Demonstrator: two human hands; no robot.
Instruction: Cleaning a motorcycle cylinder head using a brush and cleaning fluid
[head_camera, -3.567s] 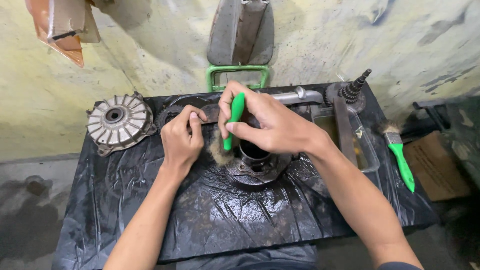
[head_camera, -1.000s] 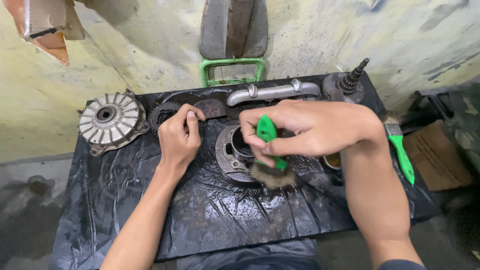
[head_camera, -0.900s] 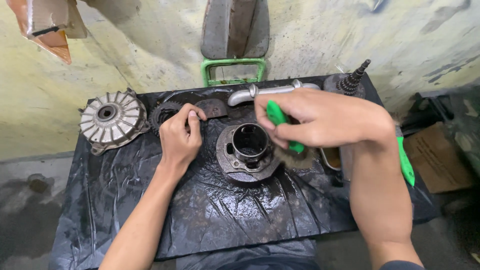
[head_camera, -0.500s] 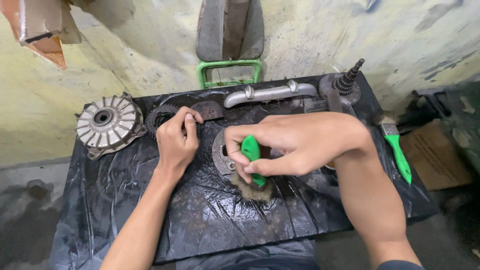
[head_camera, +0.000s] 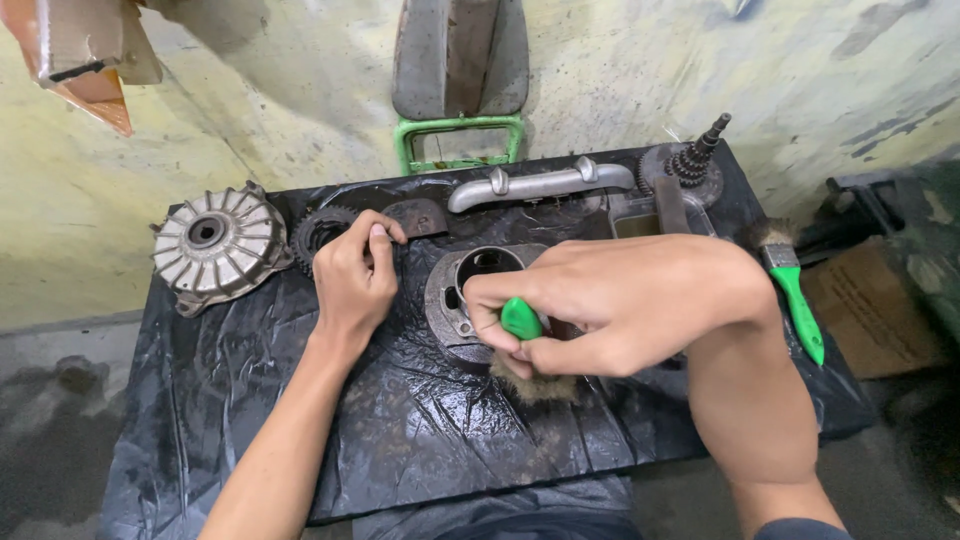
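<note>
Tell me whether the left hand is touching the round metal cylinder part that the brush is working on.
Apart. The head view shows the left hand resting on the black plastic sheet, with a strip of sheet visible between it and the cylinder part.

This is a small repair workshop for engine or motorcycle parts. A low work table covered in black plastic sheeting (head_camera: 250, 400), wet and greasy, stands against a stained, flaking wall (head_camera: 250, 120). On the sheeting's left end lies a finned metal hub (head_camera: 213, 243); just right of the hub sits a toothed sprocket (head_camera: 318, 232). Near the sheeting's middle rests a round engine casting (head_camera: 470, 290), behind it a curved metal pipe (head_camera: 540, 184), and at the back right corner a gear shaft (head_camera: 695, 160). A spare green-handled brush (head_camera: 792, 290) lies on the right edge.
</note>
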